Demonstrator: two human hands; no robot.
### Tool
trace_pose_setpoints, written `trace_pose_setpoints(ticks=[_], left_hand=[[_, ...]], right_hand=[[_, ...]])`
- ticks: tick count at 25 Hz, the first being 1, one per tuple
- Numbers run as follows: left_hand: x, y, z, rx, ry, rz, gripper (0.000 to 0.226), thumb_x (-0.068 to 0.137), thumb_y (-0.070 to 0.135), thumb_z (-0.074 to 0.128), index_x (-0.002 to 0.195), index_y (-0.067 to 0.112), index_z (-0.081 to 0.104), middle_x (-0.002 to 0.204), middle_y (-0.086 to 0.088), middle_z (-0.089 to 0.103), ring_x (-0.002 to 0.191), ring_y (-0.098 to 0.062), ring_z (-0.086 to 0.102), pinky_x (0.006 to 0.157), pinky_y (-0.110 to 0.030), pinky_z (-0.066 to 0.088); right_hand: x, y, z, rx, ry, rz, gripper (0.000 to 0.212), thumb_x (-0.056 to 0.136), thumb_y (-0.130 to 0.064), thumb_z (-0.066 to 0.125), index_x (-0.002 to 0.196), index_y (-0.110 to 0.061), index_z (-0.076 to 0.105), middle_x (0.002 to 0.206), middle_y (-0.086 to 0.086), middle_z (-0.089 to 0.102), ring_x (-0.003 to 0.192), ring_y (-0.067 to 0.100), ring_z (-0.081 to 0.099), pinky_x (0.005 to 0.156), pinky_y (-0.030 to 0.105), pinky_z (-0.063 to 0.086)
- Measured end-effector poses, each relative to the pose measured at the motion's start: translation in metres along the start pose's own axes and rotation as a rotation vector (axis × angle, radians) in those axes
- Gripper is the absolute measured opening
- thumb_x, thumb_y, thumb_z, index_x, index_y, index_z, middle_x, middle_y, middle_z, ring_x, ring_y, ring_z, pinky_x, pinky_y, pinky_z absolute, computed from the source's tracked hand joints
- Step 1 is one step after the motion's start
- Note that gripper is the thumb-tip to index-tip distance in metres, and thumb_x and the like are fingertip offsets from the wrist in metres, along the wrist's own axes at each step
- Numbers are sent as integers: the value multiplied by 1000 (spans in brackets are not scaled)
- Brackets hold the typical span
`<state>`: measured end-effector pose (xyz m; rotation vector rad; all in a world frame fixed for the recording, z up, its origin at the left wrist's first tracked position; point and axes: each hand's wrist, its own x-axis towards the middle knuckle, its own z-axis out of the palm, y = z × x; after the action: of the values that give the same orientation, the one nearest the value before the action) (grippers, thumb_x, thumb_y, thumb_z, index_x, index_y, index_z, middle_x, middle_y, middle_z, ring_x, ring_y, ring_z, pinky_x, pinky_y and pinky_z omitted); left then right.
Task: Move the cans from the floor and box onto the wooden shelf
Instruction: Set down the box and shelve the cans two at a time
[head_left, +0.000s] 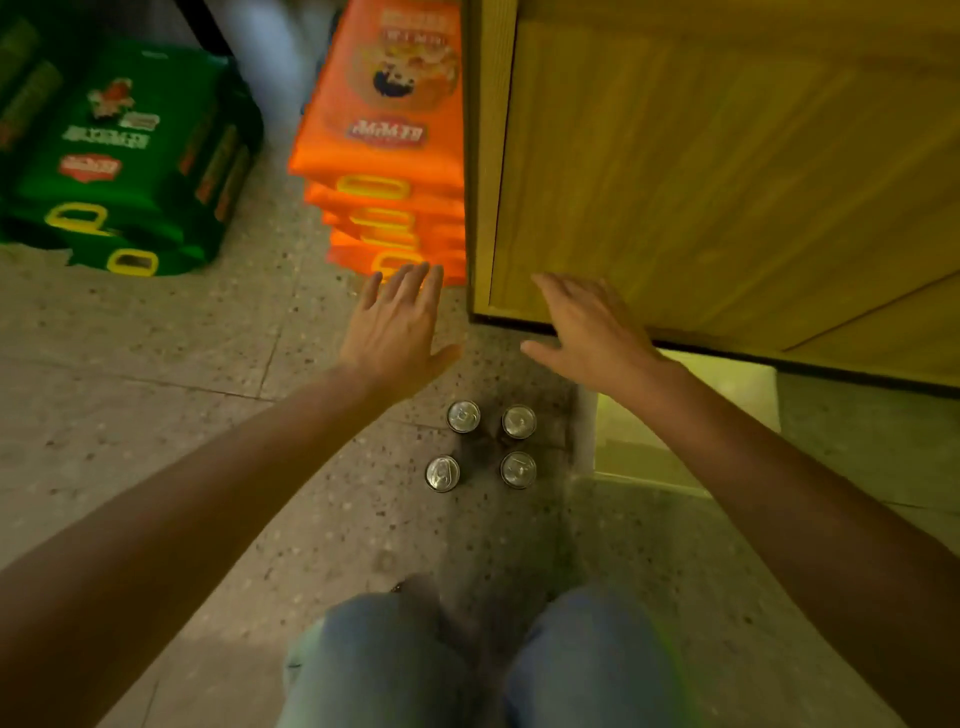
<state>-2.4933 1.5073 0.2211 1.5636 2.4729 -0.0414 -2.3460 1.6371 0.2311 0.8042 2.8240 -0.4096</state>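
Four cans are seen standing upright on the speckled floor (156, 405), arranged in a loose square: a far-left can (463, 416), a far-right can (519, 421), a near-left can (442, 473) and a near-right can (518, 470). They are set apart from one another, and only their silver tops are shown from above.

Both hands are held out flat above them, and nothing is gripped. The fingers (410, 283) of the left hand (393, 332) are stretched forward and slightly spread, thumb out to the side; their tips are lined up with the lowest of the stacked orange packs (382, 119). The fingers (563, 291) of the right hand (592, 332) are likewise extended and parted, and are overlapped against the light wooden panel (727, 171); whether it is touched cannot be told. The cans lie behind both sets of fingertips, below the wrists and roughly between the two forearms.

No can is seen on the wooden surface, though only part of that surface is in view, so what may already be stored there cannot be judged. No box holding cans can be clearly made out; green packs (119, 150) are stacked far to the left of the left fingers. From this view, at least these four cans are left to be lifted and placed, and the work is judged to be at an early or middle stage.
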Motion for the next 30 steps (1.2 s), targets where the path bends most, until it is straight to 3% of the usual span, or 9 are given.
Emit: trace_pose_setpoints(ticks=[3,5,8,14,18,23,26,30], left_hand=[[19,-8,104,-48,-103,41,84,86,44,54,147,11,8,156,-12,17,142,-30,20,117,-43,12],[27,-12,161,-73,-199,77,84,85,42,57,147,12,8,156,-12,15,142,-31,21,117,-42,16],[36,-11,216,-117,-289,94,89,80,41,63,146,16,10,156,-11,16,141,-32,24,113,-43,27],[40,-2,259,-127,-311,92,86,73,35,72,141,15,22,142,-14,37,121,-35,49,95,-44,49],[45,-1,256,-205,-255,44,72,70,28,75,131,13,39,129,-13,51,111,-33,56,90,-43,51],[36,9,149,-303,-183,52,69,68,24,77,128,12,46,125,-13,58,110,-31,58,91,-39,51],[18,27,18,-318,-120,60,74,68,26,77,132,13,43,128,-12,59,112,-30,59,92,-38,51],[-15,54,-175,-406,35,124,69,61,35,81,121,16,52,114,-7,68,99,-25,65,80,-39,56]], right_hand=[[18,23,108,-42,-110,-14,62,85,-44,55,135,-13,36,134,8,54,124,25,49,112,46,25],[25,35,166,20,-166,5,65,83,-43,57,137,-15,35,135,9,52,122,27,50,103,44,38],[28,45,223,80,-196,27,74,79,-46,61,139,-19,29,141,7,44,124,29,48,96,42,45],[32,45,268,107,-132,75,75,75,-43,68,137,-21,31,136,6,44,118,31,51,91,43,47],[39,47,261,145,-91,101,66,70,-32,75,127,-18,45,126,7,56,111,30,57,85,38,48],[16,43,154,231,-4,111,62,65,-32,79,120,-19,53,122,5,62,109,25,59,84,35,49],[-18,29,25,265,56,126,62,64,-34,79,119,-21,55,119,4,63,107,25,60,84,37,52],[-74,2,-169,346,149,115,61,62,-36,80,117,-22,57,117,2,65,102,21,62,80,32,53]])
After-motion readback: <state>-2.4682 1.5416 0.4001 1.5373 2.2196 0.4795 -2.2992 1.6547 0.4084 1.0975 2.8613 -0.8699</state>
